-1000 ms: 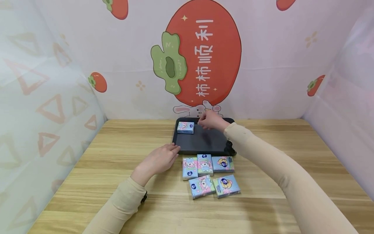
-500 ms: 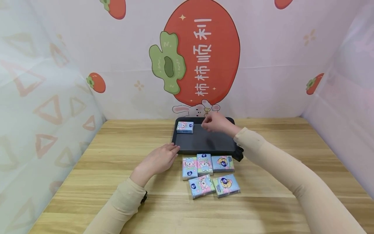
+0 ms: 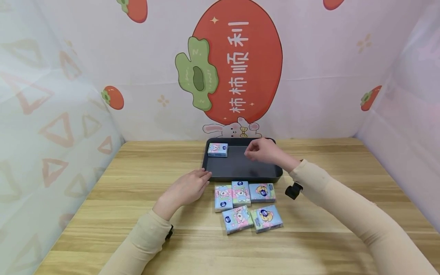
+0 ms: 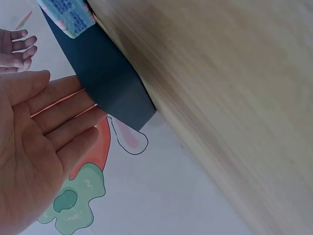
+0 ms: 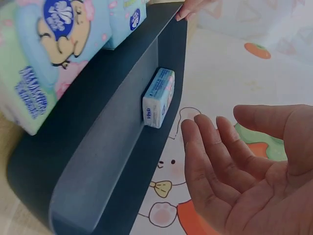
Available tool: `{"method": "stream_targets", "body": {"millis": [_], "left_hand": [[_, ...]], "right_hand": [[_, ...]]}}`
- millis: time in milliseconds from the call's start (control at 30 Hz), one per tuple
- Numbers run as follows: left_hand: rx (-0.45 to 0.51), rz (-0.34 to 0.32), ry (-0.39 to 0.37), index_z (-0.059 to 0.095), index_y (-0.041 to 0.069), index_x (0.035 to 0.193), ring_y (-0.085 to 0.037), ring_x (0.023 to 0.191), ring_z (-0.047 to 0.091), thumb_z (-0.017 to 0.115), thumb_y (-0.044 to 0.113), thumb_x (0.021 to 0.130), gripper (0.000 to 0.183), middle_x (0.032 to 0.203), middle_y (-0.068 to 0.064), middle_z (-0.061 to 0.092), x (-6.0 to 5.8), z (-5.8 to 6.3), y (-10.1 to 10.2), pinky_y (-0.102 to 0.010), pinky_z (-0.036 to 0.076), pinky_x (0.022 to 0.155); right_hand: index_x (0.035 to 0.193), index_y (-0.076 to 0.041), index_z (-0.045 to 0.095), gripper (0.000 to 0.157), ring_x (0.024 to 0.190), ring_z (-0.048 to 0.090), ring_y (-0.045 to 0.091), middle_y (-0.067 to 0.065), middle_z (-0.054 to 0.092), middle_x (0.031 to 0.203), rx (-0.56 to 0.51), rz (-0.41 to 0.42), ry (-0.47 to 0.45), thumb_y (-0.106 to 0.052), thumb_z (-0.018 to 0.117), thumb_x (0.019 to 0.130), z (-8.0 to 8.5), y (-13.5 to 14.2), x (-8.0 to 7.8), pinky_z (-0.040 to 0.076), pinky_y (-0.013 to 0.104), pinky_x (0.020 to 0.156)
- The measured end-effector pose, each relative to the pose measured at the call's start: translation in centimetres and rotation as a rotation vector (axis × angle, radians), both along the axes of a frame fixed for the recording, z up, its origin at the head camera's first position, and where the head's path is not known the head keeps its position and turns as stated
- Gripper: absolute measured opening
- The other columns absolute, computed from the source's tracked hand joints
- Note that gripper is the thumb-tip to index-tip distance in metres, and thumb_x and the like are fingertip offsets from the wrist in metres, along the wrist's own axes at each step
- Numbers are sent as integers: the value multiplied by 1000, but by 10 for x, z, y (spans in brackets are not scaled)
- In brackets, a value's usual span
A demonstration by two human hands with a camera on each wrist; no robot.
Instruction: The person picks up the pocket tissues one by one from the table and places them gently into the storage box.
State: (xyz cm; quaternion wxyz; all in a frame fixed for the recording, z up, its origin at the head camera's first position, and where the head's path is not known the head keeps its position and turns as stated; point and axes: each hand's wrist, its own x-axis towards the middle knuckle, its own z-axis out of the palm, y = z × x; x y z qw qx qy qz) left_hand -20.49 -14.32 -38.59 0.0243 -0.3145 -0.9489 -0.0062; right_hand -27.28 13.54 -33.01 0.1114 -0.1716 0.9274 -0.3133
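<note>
A dark rectangular tray (image 3: 227, 167) lies at the back of the table. One small blue and pink tissue pack (image 3: 217, 150) sits in its far left corner. My left hand (image 3: 187, 188) rests with straight fingers at the tray's front left corner; in the left wrist view its fingertips touch the tray wall. Over the tray's right part hovers my right hand (image 3: 264, 150), fingers loosely bent and holding nothing, as its palm in the right wrist view (image 5: 244, 171) confirms. Several more tissue packs (image 3: 241, 194) lie just before the tray's front edge.
Two of the loose packs, one with a bear print (image 3: 237, 219) and one with a yellow character (image 3: 267, 219), form a nearer row. A printed backdrop (image 3: 316, 95) stands right behind the tray. The wooden table (image 3: 137, 164) extends to both sides.
My right hand has drawn back to the right, away from the tissue pack in the tray. The left hand and all the packs have stayed put.
</note>
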Motion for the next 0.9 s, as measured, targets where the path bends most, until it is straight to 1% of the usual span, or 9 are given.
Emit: {"method": "stream_targets", "body": {"millis": [233, 467, 700, 900], "left_hand": [[12, 1, 2, 57, -2, 128, -33, 126, 51, 46, 19, 100, 37, 131, -19, 57, 1, 1, 0, -44, 42, 106], [14, 9, -11, 57, -3, 128, -33, 126, 51, 48, 19, 99, 37, 131, -19, 57, 1, 1, 1, -44, 42, 106], [19, 14, -20, 57, -2, 128, -33, 127, 50, 47, 19, 99, 37, 132, -19, 57, 1, 1, 1, -44, 42, 107], [16, 12, -21, 57, -2, 129, -32, 127, 50, 46, 19, 99, 37, 132, -19, 57, 2, 2, 2, -44, 41, 107]], "right_hand": [[98, -8, 67, 18, 82, 63, 24, 7, 68, 85, -15, -1, -1, -24, 62, 92, 0, 10, 16, 54, 33, 74], [97, -8, 67, 16, 81, 63, 27, 6, 67, 83, -33, 26, -10, -22, 63, 91, -7, 17, 29, 54, 29, 70], [95, -8, 67, 15, 73, 58, 17, 3, 66, 84, -31, 74, 5, -21, 65, 90, -11, 22, 40, 52, 26, 67], [95, -8, 67, 15, 77, 64, 25, 3, 66, 82, -48, 74, -8, -22, 64, 90, -12, 24, 49, 52, 26, 66]]}}
